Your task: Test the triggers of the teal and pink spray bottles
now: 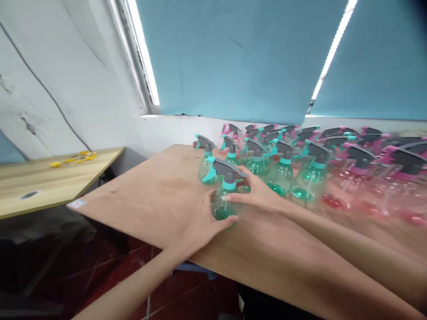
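A green see-through spray bottle (223,202) with a grey and turquoise trigger head stands upright on the wooden table (147,191), at the near left end of a group of bottles. Around its lower left side curls my left hand (200,220), thumb across the front. My right hand (255,191) grips the upper right side of the same bottle, fingers and thumb near its neck. Just behind are another green spray bottle (207,166) and several more like it. The palm sides of both hands are hidden.
Pink spray bottles (356,182) crowd the right side of the table. A second, lighter table (40,178) at the left bears small yellow pieces (80,156). Behind the bottles are a white wall (180,129) and blue blinds (227,58).
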`<state>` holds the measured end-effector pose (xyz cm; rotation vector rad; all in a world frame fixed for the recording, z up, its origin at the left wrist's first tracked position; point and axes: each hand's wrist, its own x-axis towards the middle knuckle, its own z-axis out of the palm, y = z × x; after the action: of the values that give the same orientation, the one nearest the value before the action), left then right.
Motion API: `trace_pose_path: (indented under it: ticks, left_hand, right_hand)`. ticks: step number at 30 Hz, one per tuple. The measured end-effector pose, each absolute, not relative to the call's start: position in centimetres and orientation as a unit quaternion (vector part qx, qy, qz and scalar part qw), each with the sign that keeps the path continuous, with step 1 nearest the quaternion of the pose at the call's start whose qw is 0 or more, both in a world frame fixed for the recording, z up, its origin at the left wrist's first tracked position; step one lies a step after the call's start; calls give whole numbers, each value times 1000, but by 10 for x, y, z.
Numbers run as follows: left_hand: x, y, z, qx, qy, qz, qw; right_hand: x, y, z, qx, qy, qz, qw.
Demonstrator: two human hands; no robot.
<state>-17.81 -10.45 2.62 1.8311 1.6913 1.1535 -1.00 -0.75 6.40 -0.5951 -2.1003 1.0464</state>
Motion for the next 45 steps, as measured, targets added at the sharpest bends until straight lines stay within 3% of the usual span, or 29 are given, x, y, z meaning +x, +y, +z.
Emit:
trace_pose_path:
  ticks: [14, 22, 35, 45]
  left_hand:
    - [-19, -58, 19, 796, 353, 328, 366]
    - [60, -15, 8, 796, 267, 311, 445]
    - [77, 12, 5, 863, 286, 256, 328]
    - [29, 14, -5, 919, 338, 172, 111]
  right_hand:
    - [155, -20, 69, -225, -755, 428, 444]
    - [233, -9, 68, -292, -730, 397, 473]
    - [260, 12, 57, -334, -713, 365, 497]
    - [244, 30, 59, -315, -710, 366, 512]
